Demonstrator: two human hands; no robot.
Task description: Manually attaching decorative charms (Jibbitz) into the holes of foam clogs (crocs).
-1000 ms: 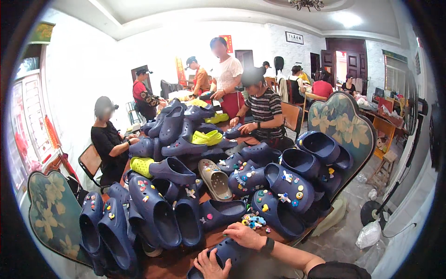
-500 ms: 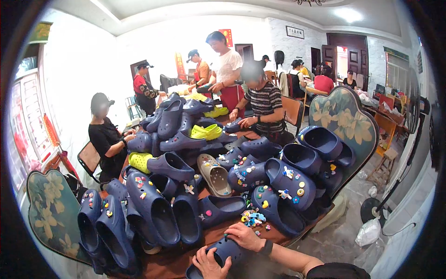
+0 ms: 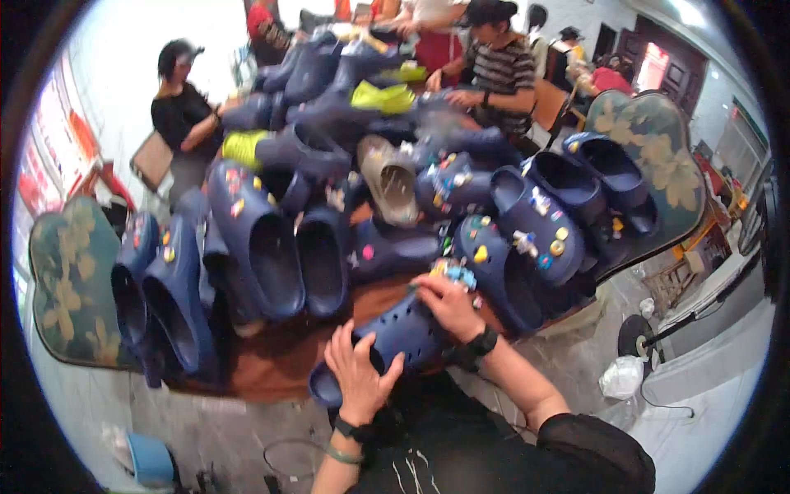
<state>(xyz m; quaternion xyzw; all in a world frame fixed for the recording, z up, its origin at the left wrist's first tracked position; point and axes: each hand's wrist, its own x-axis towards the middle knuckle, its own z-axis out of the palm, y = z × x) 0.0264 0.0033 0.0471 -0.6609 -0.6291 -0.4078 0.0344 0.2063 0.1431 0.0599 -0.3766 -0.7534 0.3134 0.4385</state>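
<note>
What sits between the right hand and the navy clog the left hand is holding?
Nothing visible. The left hand grips the navy clog at its near end, and the right hand rests directly on its far end, beside a small pile of colourful charms.

Navy perforated clog [image 3: 395, 342] lies sideways on table edge.

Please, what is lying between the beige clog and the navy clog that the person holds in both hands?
In the head view, another navy clog with a pink charm lies between the beige clog and the held clog, then a bare strip of brown table.
</note>
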